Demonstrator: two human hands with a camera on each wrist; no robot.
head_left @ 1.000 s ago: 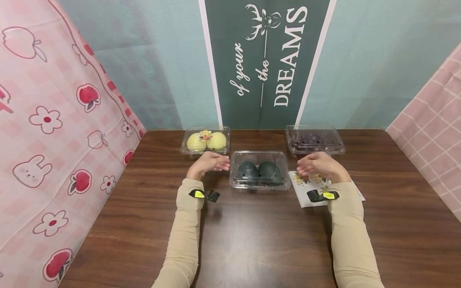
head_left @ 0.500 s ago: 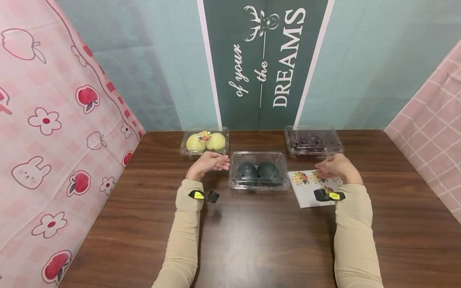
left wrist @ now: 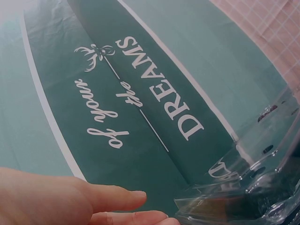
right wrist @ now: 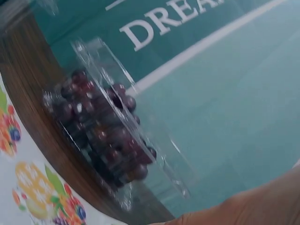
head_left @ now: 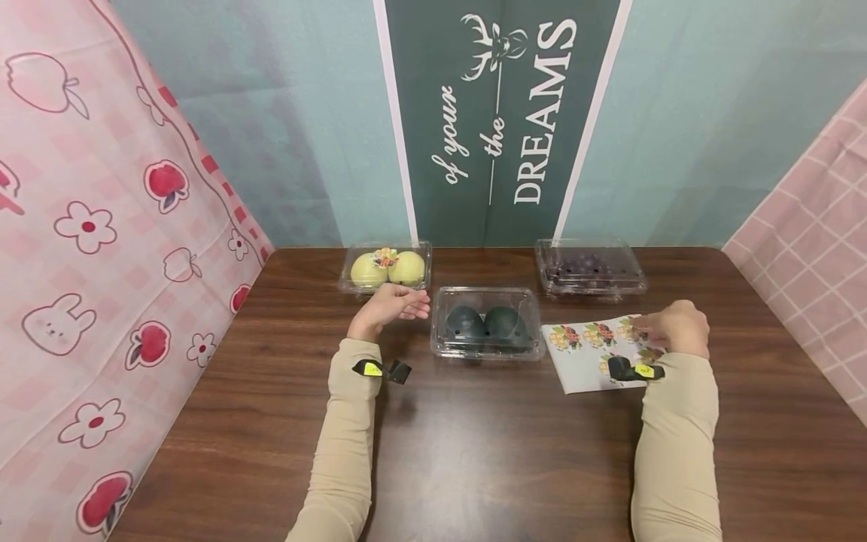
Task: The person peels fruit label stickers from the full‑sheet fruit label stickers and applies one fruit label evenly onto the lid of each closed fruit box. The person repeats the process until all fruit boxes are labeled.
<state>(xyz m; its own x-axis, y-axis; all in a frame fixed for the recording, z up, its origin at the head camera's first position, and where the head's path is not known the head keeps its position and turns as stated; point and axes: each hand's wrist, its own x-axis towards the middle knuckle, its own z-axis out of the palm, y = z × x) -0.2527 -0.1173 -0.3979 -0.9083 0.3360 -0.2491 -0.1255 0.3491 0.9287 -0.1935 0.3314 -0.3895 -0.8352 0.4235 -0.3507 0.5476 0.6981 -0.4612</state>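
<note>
A clear plastic box (head_left: 488,351) with two dark green round fruits stands mid-table. My left hand (head_left: 389,309) is at its left side with fingers extended; in the left wrist view the fingertips are close to the box's corner. A white sheet of fruit stickers (head_left: 585,357) lies to the right of the box. Over the sheet's right end is my right hand (head_left: 679,329), its fingers bent down at the upper right corner. Whether they pinch anything is hidden. The right wrist view shows only a strip of that hand.
Behind, a clear box (head_left: 420,282) with two yellow fruits bears a fruit sticker. At the back right, another clear box (head_left: 592,287) holds grapes (right wrist: 101,126). A green cloth (head_left: 284,135) hangs along the table's back edge, with pink cloths at both sides.
My right hand has moved rightward across the sticker sheet to its right end, uncovering more of the printed fruit. The left hand and the boxes have stayed nearly still.
</note>
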